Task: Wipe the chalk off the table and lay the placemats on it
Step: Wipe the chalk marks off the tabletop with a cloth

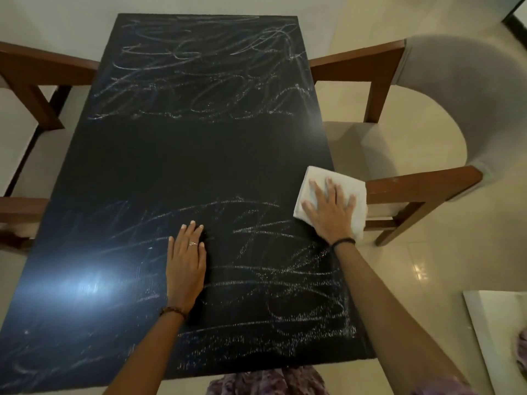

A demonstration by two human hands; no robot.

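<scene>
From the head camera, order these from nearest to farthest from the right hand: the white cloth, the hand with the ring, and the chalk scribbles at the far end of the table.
1. White folded cloth, directly under the right hand, at the table's right edge.
2. Left hand with the ring, flat on the black table, nearer the middle.
3. Far-end chalk scribbles, at the table's opposite end.

Counter [182, 166]: flat dark top, nothing standing on it. Only things on the surface are the left hand [186, 260], flat near the middle of the near half, and the right hand [330, 212], flat on a white cloth [316, 181] at the right edge. Open run between the two hands and across the whole far half. Chair [422, 189] arms close against the right edge; another chair [31, 69] against the left edge. These block sideways reach off the top.
</scene>
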